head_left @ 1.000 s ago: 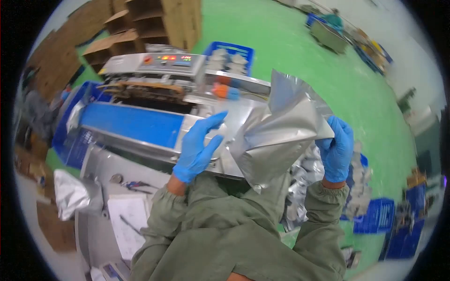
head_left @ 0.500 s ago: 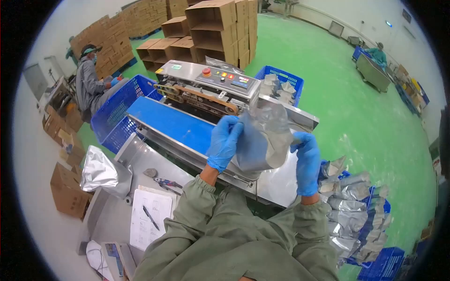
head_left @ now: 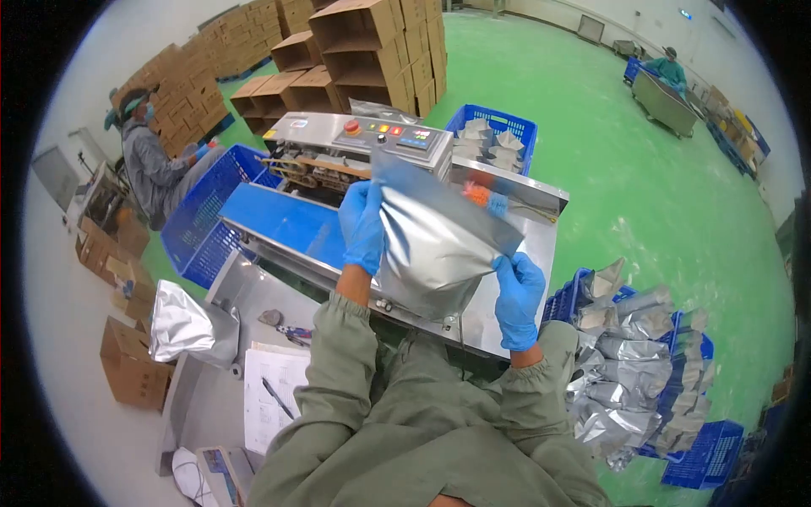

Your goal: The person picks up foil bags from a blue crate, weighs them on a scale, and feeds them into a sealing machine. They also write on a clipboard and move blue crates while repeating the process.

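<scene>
Silver pouch (head_left: 435,262) is hanging tilted between both hands, in front of the metal machine (head_left: 319,125). Blue-gloved left hand (head_left: 361,226) is reaching up at the pouch's left edge, fingers pointing upward; blue-gloved right hand (head_left: 519,296) is bending inward, lower, at the right corner. Left grip is grasping the edge, fingers partly hidden; right grip is pinching the corner, thumb against fingers, nearly closed. Foil is shining, smooth, creasing toward the pinched corner. Flat blue belt (head_left: 283,224) is lying along the machine. At left, a wrinkled foil bag (head_left: 190,329) is standing by the grey worktop (head_left: 205,410), where a pen (head_left: 277,397) is resting on papers (head_left: 262,422). At right, foil packs (head_left: 629,376) are crowding together above the green floor (head_left: 667,203).
</scene>
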